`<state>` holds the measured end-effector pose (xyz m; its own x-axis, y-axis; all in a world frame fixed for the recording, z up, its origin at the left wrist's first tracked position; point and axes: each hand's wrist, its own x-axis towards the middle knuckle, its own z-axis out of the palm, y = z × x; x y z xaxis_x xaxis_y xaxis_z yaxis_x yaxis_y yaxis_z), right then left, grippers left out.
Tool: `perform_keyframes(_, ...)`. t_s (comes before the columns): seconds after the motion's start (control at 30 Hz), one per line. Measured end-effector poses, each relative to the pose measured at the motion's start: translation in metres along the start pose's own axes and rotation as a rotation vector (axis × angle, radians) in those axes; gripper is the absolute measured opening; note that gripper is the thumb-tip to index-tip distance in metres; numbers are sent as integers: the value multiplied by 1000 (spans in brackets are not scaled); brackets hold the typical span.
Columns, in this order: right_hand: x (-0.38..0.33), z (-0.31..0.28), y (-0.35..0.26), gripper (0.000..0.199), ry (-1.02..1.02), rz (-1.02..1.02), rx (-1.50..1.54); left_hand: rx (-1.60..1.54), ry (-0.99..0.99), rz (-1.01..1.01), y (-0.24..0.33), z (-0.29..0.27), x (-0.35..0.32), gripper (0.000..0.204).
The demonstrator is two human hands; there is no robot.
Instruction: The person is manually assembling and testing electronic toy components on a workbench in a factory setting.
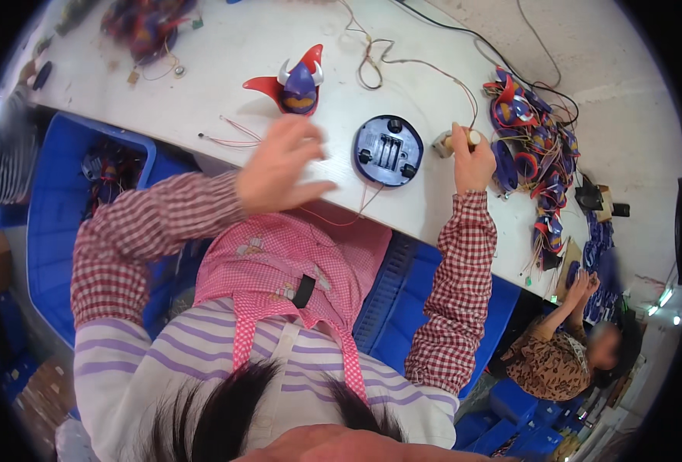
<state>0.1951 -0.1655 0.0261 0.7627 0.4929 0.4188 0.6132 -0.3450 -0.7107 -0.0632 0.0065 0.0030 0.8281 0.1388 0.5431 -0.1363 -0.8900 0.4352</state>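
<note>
Where the blue plastic crate sits below the worktop edge at left: dark tangled parts inside, too blurred to name. More blue crates under the worktop at right, ribbed walls, contents hidden by the sleeves.

On the white, smooth worktop: round dark-blue plastic toy base, flat side up, with a slotted battery bay and small black knobs on the rim. Thin red wires trailing from it over the worktop edge. Just left and farther back, a glossy purple toy head with red wings and pale horns, upright.

Left hand released, fingers spread and blurred, hovering over the worktop between toy head and toy base, holding nothing. Right hand clenched around a small pale tool, just beside the toy base on its right.

Right of that hand, a heap of red-and-purple toy parts mixed with black cable. Another such heap at the far left corner. At lower right, a second person's hands at the worktop edge.
</note>
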Motion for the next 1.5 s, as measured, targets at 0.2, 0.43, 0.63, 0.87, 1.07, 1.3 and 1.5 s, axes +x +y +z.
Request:
perform_keyframes(0.2,-31,20,-28,29,364,-272,-196,390,100,-314,-71,-34,-38,53)
perform_keyframes(0.43,-104,136,-120,30,-342,-384,-280,238,120,-495,-104,1,30,65)
perform_keyframes(0.63,-99,141,-119,18,-436,-62,96,49,49,-397,-117,-2,45,59)
perform_keyframes(0.87,-44,75,-95,16,-368,214,547,-1234,-15,-598,-67,-43,51,38)
perform_keyframes(1.07,-37,58,-38,19,-150,-334,-320,-722,-187,-527,-33,3,46,36)
perform_keyframes(1.3,-54,49,-52,25,-229,-78,40,-64,364,-89,-10,26,36,60)
perform_keyframes(1.5,-67,72,-186,24,-293,-167,450,-1644,340,-367,5,-56,-12,48)
